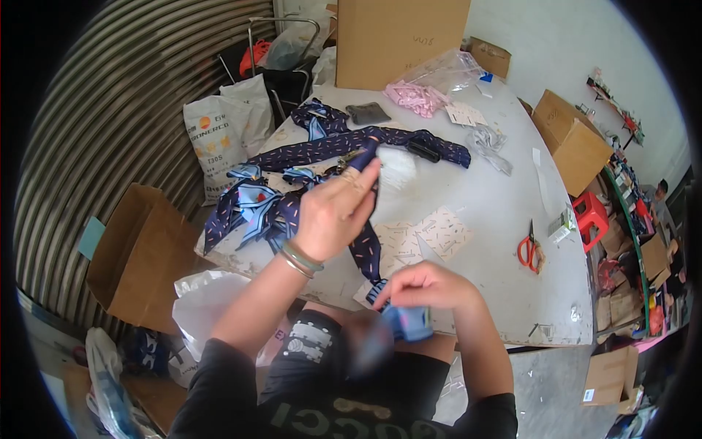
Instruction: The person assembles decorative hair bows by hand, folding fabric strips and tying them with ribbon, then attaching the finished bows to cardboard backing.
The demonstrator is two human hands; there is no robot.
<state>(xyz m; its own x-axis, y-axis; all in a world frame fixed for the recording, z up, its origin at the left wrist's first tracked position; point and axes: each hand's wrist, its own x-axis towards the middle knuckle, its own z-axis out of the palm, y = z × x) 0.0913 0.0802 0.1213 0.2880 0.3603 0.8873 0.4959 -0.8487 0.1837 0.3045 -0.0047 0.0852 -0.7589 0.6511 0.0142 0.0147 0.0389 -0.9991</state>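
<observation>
My left hand [335, 216] is raised over the table, its fingers stretched out, with a dark navy covering [363, 156] around one fingertip. Below and beside it lie navy patterned fabric pieces with light blue bows [257, 203]. A navy patterned strip [365, 252] runs from behind this hand down to the table's near edge. There my right hand [424, 287] has its fingers closed on light blue fabric [411, 323], which hangs over my lap; part of it is blurred.
On the white table [497, 293] are orange-handled scissors [529, 250], patterned cards [439, 230], a black item [424, 151] and pink fabric [417, 99]. A big cardboard box [398, 44] stands at the back. An open carton [150, 256] is at left, a red stool [589, 219] at right.
</observation>
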